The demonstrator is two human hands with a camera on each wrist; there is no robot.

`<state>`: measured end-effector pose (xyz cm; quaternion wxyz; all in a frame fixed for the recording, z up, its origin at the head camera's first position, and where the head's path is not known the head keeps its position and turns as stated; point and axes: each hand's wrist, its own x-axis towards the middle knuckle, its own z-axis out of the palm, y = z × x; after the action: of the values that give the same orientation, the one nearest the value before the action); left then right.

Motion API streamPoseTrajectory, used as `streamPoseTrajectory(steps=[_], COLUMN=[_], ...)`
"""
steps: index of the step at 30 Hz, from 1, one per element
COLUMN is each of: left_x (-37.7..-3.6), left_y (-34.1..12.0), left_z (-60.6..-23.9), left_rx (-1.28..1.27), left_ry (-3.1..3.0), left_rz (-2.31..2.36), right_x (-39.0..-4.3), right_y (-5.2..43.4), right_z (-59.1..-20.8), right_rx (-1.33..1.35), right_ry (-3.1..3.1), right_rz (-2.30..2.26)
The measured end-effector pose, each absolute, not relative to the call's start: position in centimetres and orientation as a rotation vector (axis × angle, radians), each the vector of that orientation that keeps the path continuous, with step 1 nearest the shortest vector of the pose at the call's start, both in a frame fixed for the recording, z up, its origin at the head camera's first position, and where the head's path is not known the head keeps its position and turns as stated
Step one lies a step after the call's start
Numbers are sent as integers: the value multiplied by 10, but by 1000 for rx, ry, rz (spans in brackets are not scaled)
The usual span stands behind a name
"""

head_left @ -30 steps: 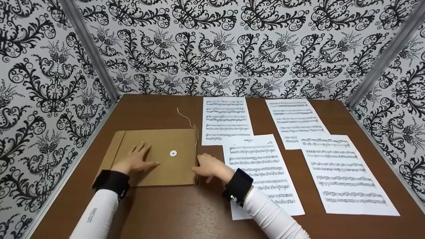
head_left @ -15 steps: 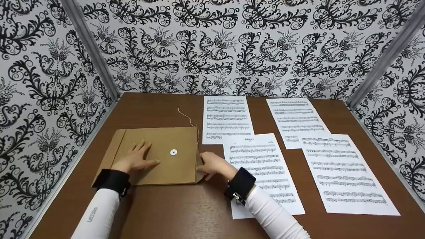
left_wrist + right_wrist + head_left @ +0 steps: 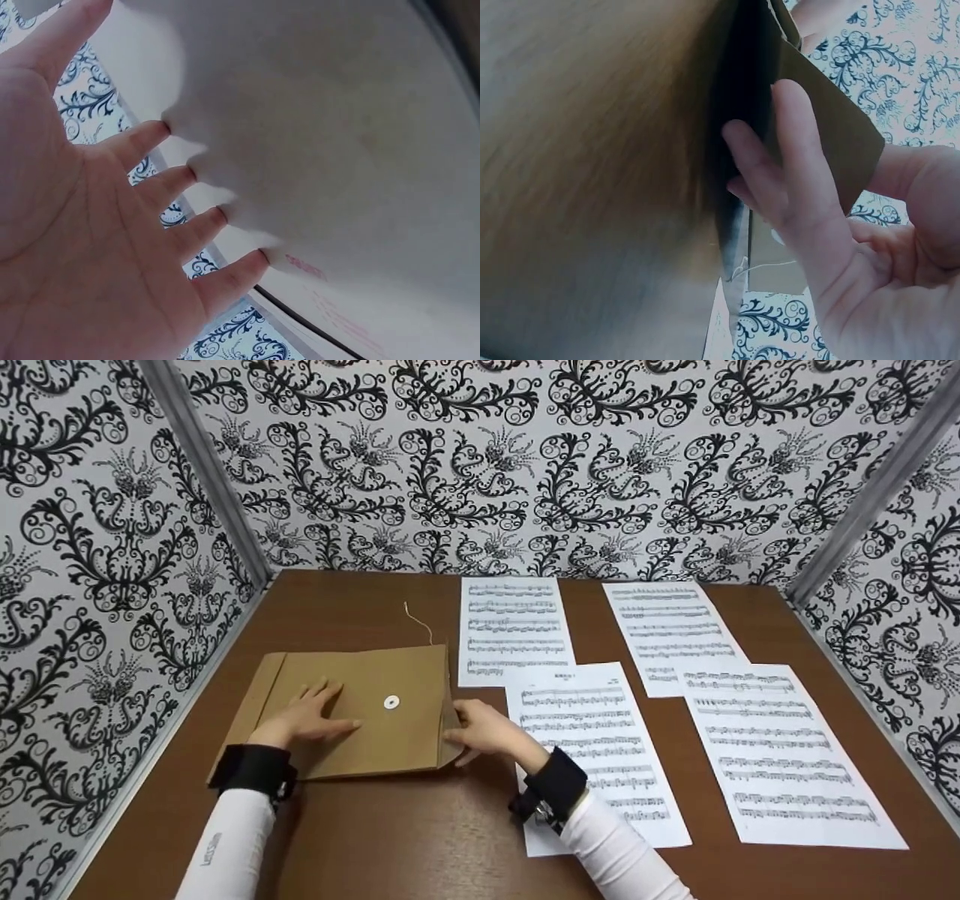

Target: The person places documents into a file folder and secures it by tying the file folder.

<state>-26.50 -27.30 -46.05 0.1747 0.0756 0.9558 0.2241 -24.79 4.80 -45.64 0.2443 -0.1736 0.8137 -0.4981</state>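
Observation:
A brown kraft envelope [image 3: 412, 675] lies on the left half of the table, its white button [image 3: 391, 702] facing up. My left hand [image 3: 306, 721] rests on top of it with fingers spread; the left wrist view shows the fingertips touching its surface. At the right end, my right hand [image 3: 486, 727] pinches the envelope's flap [image 3: 844, 124], thumb on one side and fingers on the other. That flap stands out from the envelope's right edge. A thin string [image 3: 420, 622] trails from the far right corner onto the table.
Several sheets of printed music lie to the right. The nearest sheet [image 3: 577, 712] is partly under my right forearm; another sheet [image 3: 514, 622] lies behind it, and a large sheet [image 3: 780, 765] is farther right. Patterned wall panels [image 3: 480, 472] close in the brown table [image 3: 390, 840].
My right hand has shifted slightly right, drawing the flap outward from the envelope's edge. The envelope's right end has lifted a little. The left hand stays in place on top.

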Motion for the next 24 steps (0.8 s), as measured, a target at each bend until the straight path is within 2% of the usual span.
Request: streamPoseTrajectory(steps=[10,24], left_x=[-267,-264], left_y=[-276,-262], left_z=[-460,-445], left_rx=[222,159], left_ry=[2697,2719], left_rz=[689,660], right_x=[-247,-244], right_y=[52,53], right_z=[-457,-453], right_rx=[-619,-578], right_ry=[2253,2090], right_rz=[-1533,-1765])
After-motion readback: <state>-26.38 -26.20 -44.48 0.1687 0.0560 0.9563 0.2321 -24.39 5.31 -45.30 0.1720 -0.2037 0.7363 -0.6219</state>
